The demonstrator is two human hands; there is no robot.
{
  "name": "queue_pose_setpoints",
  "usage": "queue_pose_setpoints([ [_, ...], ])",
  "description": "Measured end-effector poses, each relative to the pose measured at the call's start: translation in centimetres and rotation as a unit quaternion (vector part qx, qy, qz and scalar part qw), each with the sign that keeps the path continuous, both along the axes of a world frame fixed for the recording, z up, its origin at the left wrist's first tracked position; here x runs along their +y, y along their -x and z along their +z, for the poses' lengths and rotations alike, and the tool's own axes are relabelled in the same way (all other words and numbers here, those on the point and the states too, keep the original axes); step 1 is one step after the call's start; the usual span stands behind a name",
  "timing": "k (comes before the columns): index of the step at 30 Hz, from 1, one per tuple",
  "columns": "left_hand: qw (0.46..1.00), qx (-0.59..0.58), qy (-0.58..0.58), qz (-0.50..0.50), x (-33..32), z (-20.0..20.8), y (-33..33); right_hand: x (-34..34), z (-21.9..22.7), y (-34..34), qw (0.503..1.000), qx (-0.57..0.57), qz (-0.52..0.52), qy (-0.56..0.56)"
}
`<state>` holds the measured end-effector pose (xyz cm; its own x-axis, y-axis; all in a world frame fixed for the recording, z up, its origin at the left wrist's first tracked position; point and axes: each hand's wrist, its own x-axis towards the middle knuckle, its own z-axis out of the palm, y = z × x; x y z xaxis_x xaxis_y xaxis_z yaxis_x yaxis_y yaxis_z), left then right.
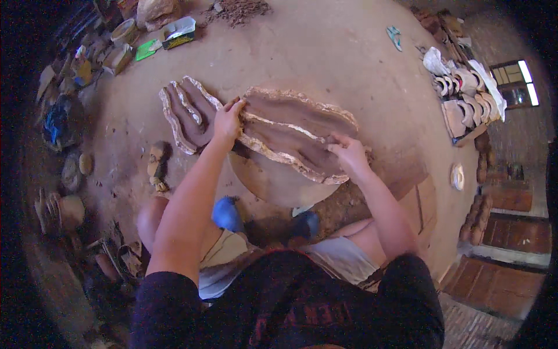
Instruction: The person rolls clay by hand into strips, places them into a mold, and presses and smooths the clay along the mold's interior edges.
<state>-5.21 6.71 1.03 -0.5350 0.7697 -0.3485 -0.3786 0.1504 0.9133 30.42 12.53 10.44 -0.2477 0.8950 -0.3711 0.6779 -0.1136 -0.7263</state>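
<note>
In front of me lies a larger hollow mould piece (293,125). It is brown inside, with crusty pale rims and a white ridge along its middle. My left hand (228,121) is closed on its left end, fingertips beside the end of the ridge. At the other end my right hand (350,154) has its fingers bent over the edge, near where the ridge stops; part of its grip is hidden. A smaller mould piece (185,113), also with a ridge inside, lies beyond my left forearm. Beneath the larger piece shows a round, flat board (264,183).
Several curved pale pieces (474,110) stand in rows at the right. A light-blue sandal (394,38) lies on the floor at the far right. A box (178,34) and a green tray (145,50) sit at the far left. Stones (156,163) lie near my left knee.
</note>
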Motion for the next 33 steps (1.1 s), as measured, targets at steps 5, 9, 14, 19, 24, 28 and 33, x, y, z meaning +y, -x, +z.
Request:
queue_pose_setpoints([
  [5, 1.0, 0.001, 0.012, 0.004, -1.2, -0.2, -0.3, 0.6, 0.9, 2.1, 1.0, -0.016, 0.021, 0.001],
  [9, 0.998, 0.056, -0.004, 0.038, -1.9, -0.2, -1.1, 1.1, 2.2, 3.5, 0.985, -0.079, 0.146, -0.051],
  [14, 0.99, 0.131, 0.036, 0.037, -2.5, 1.0, -2.2, 0.5, 3.2, 5.3, 0.971, -0.108, 0.196, -0.089],
  [19, 0.996, 0.064, 0.048, 0.035, -2.4, 2.5, -2.9, 2.0, 0.5, 6.5, 0.974, -0.131, 0.175, -0.051],
  [24, 0.994, 0.08, 0.064, 0.044, -3.6, 1.0, -1.0, 0.7, 3.6, 12.7, 0.971, -0.096, 0.217, -0.015],
  [28, 0.983, 0.166, 0.061, 0.052, -3.1, 1.6, -2.0, 0.7, 2.9, 14.6, 0.952, -0.09, 0.281, -0.084],
  [33, 0.977, 0.196, 0.063, 0.056, -3.5, 1.0, -1.3, -0.2, 3.1, 18.8, 0.934, -0.146, 0.315, -0.08],
])
